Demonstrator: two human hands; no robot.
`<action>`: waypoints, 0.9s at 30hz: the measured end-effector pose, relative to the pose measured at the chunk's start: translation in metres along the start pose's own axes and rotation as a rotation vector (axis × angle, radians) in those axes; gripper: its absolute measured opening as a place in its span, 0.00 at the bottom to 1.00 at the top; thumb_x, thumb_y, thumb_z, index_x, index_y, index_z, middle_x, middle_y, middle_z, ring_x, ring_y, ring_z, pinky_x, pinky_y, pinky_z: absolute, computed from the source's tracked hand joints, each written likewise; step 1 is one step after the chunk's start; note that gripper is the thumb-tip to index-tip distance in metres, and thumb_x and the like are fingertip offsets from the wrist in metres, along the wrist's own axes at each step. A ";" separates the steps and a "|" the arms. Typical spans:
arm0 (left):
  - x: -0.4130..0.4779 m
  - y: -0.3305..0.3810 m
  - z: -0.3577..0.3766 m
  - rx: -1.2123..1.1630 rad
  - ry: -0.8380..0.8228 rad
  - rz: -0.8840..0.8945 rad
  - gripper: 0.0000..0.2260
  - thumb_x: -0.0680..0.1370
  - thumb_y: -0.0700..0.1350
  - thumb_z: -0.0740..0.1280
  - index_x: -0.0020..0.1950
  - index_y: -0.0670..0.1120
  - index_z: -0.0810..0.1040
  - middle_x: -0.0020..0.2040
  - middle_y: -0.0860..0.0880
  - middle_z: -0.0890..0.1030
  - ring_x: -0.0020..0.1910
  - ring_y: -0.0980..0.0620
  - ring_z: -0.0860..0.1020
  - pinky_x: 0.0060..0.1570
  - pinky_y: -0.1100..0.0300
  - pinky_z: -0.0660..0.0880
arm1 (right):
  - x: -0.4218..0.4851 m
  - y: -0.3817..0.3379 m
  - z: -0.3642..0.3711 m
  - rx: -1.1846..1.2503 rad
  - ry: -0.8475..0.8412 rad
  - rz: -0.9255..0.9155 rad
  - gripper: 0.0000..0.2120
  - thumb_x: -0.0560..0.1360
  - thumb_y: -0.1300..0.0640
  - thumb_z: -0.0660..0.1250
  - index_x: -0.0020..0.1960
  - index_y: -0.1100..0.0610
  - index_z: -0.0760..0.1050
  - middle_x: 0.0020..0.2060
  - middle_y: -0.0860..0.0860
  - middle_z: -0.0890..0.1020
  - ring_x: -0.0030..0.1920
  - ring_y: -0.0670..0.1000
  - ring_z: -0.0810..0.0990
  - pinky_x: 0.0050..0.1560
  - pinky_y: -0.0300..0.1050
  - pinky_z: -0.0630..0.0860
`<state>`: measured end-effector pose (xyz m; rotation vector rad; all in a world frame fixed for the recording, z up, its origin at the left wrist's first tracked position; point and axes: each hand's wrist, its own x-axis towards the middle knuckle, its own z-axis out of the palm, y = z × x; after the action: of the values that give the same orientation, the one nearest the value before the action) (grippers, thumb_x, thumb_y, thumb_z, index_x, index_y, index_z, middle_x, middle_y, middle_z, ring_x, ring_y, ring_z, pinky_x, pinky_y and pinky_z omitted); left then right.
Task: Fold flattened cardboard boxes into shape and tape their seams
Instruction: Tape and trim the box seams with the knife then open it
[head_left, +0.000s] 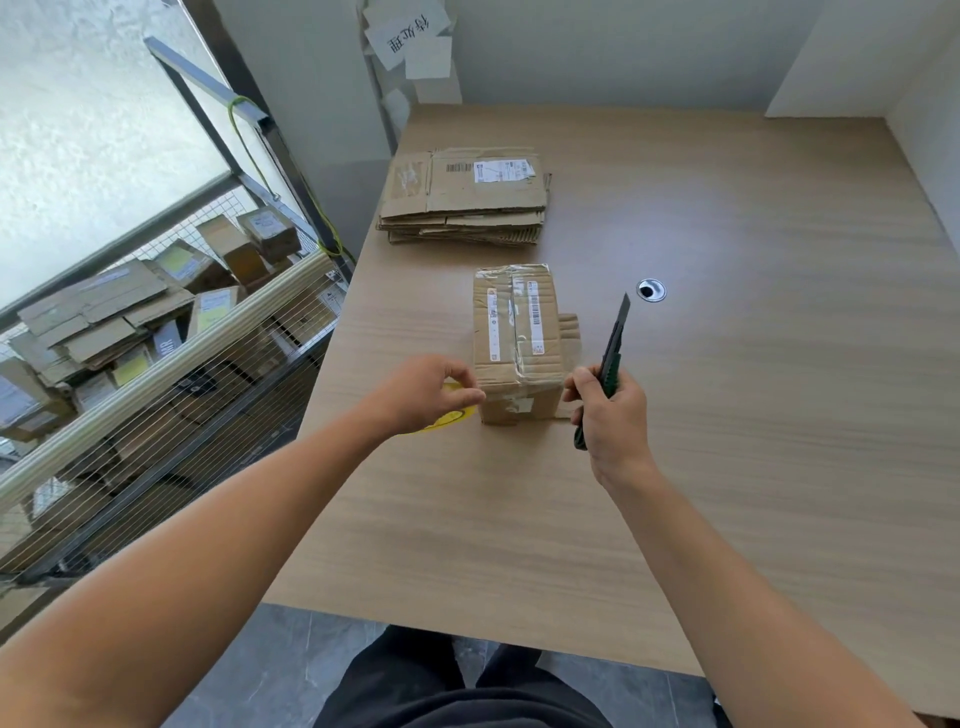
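Observation:
A small folded cardboard box (517, 332) stands on the wooden table (727, 415), with clear tape along its top seam and white labels on it. My left hand (428, 392) sits at the box's near left corner, thumb and fingers curled close to the edge; whether it pinches tape I cannot tell. A yellow tape roll (452, 418) lies partly hidden under that hand. My right hand (610, 415) grips a green utility knife (613, 353), blade pointing up and away, just right of the box. A stack of flattened boxes (462, 200) lies farther back.
A wire cage cart (156, 364) full of cardboard boxes stands left of the table. A round cable grommet (651, 290) is set in the tabletop right of the box. Paper notes (410, 36) hang on the back wall. White walls close in the table's far and right sides.

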<state>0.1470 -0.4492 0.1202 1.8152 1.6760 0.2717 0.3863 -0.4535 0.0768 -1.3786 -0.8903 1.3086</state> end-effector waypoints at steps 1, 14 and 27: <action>0.002 -0.003 0.000 -0.020 0.000 0.008 0.06 0.76 0.52 0.74 0.50 0.51 0.83 0.49 0.55 0.83 0.52 0.54 0.79 0.52 0.59 0.72 | 0.002 0.004 0.001 -0.030 0.003 0.006 0.06 0.80 0.56 0.67 0.44 0.54 0.76 0.32 0.46 0.81 0.30 0.47 0.74 0.27 0.42 0.71; 0.050 -0.058 0.021 -0.030 -0.010 0.112 0.30 0.77 0.54 0.73 0.77 0.54 0.67 0.78 0.56 0.66 0.75 0.54 0.66 0.74 0.51 0.65 | 0.043 0.044 0.023 -0.496 0.134 -0.120 0.07 0.80 0.57 0.67 0.44 0.51 0.74 0.44 0.48 0.75 0.41 0.45 0.74 0.45 0.39 0.69; 0.069 -0.066 0.025 -0.075 -0.040 0.174 0.21 0.78 0.54 0.72 0.70 0.60 0.75 0.79 0.61 0.60 0.72 0.56 0.70 0.67 0.60 0.66 | 0.039 0.051 0.019 -0.205 0.187 0.055 0.03 0.81 0.59 0.67 0.53 0.54 0.78 0.44 0.38 0.85 0.30 0.47 0.74 0.30 0.39 0.75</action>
<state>0.1182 -0.3924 0.0445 1.9002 1.4632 0.3652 0.3667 -0.4251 0.0196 -1.6664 -0.8822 1.1314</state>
